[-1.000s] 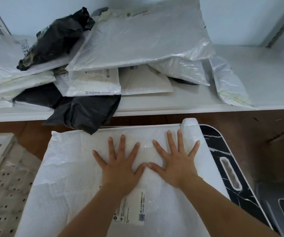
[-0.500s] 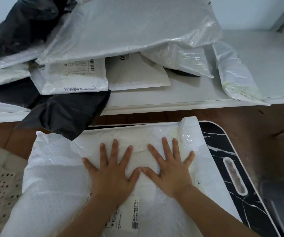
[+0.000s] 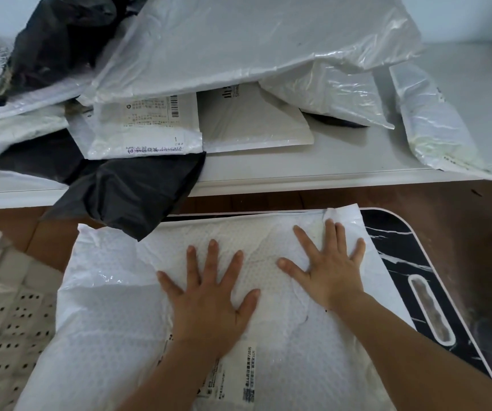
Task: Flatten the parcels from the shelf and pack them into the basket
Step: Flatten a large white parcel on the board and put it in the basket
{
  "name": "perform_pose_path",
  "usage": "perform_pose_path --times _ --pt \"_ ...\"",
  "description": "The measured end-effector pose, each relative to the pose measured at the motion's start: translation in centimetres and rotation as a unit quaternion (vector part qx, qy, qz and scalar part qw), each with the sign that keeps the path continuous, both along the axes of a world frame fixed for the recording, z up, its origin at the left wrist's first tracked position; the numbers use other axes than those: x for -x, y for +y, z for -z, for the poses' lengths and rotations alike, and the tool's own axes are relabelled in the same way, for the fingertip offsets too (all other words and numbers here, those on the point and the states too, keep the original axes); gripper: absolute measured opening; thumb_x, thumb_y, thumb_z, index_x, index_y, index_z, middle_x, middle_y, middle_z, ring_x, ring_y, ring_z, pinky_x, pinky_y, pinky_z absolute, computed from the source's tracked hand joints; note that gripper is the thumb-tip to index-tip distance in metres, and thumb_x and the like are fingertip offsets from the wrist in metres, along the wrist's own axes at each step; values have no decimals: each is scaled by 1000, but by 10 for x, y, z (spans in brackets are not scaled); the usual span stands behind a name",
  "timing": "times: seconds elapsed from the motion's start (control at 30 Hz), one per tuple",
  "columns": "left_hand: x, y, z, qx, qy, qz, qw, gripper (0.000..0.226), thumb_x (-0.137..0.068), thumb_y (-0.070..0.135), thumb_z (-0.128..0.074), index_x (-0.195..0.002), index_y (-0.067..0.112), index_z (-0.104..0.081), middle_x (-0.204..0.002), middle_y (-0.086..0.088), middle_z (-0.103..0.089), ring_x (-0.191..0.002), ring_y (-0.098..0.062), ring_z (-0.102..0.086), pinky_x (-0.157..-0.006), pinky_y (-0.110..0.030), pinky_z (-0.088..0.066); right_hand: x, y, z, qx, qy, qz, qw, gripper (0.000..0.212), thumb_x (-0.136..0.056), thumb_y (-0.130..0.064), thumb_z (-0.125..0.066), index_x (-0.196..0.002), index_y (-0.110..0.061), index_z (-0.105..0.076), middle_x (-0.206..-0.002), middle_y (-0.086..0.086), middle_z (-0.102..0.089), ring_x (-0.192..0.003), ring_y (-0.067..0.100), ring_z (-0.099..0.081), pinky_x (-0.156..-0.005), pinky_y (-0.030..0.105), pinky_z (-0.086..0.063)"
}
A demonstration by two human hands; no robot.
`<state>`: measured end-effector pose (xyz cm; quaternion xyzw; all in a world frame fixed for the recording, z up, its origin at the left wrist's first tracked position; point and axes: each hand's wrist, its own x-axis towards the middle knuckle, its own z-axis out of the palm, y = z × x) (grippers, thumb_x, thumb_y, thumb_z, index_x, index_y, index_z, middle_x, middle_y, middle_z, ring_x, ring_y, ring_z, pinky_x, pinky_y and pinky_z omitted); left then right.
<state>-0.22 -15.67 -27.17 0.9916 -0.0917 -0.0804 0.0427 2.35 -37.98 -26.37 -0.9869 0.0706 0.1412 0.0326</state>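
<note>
R hand (image 3: 332, 268) slid right across parcel (image 3: 114, 292), thumbs now apart.

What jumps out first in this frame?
Two spread hands, left hand and right hand, press flat on a big white bubble mailer lying front and centre over a black marbled board. Behind it, the white shelf carries a messy heap of white and grey parcels, with a black poly bag drooping over its edge. A perforated white basket sits at lower left.
</note>
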Motion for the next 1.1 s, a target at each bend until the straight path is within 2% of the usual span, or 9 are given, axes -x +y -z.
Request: perform_pose_path --times 0.1,0.2,0.37,0.4,0.53,0.7,0.83,0.97,1.1 --pt "0 0 -1 1 6 5 1000 71 -89 76 -8 -149 42 -26 -161 -2 -15 -146 -37 -13 -102 -77 -10 -3 -3 -5 -15 21 -1 1000 99 -57 -93 17 -146 -51 15 -158 10 24 -143 26 30 -111 64 14" --pt "1 0 -3 1 11 0 1000 73 -87 77 -2 -150 44 -19 -161 -1 -7 -147 -36 -6 -103 -77 -8 0 -1 -18 -35 58 9 998 94 -62 -90 10 -146 -47 20 -156 6 31 -141 25 34 -109 68 12" --pt "4 -1 -7 1 18 1 1000 81 -64 75 33 -141 47 30 -152 2 37 -141 -32 31 -105 -74 7 57 63 -31 -97 57 -25 993 81 -68 -86 6 -137 -52 30 -149 1 44 -136 28 41 -105 74 10" --pt "4 -2 -9 -3 24 3 1000 81 -61 74 36 -137 45 36 -150 1 41 -140 -32 33 -105 -74 6 74 78 -24 -97 28 -47 994 79 -72 -85 5 -140 -52 25 -152 0 40 -138 29 38 -105 74 10" --pt "3 2 -7 -9 25 15 1000 69 -68 73 30 -129 44 45 -147 0 45 -140 -33 33 -105 -73 7 110 102 3 -59 -46 -50 996 80 -87 -81 -20 -153 -37 -16 -162 3 -13 -148 35 -12 -100 74 -6" --pt "4 14 -8 -1 8 59 998 71 -83 68 5 -150 43 12 -155 0 32 -143 -30 28 -112 -63 9 106 100 0 -43 -35 -54 997 78 -87 -80 -25 -151 -35 -26 -160 4 -21 -145 35 -22 -97 77 -10" --pt "52 40 -19 -7 -3 33 999 62 -92 66 -22 -143 36 -41 -155 -3 -32 -142 -37 -27 -103 -72 -18 106 100 0 -46 3 -44 998 78 -87 -80 -20 -151 -37 -25 -162 4 -15 -146 34 -18 -95 79 -10" --pt "107 78 -18 -25 8 -12 1000 75 -84 79 -23 -141 36 -44 -152 -1 -39 -138 -39 -35 -97 -80 -14 105 101 0 -34 11 -44 998 82 -69 -85 16 -141 -49 30 -146 -9 47 -139 25 38 -100 78 10" --pt "128 93 -16 -2 42 -78 996 82 -79 86 -25 -143 38 -42 -154 3 -36 -139 -40 -32 -93 -82 -13 108 108 -14 -30 59 -28 997 86 -62 -88 17 -136 -48 38 -140 -9 54 -137 25 41 -100 78 7"
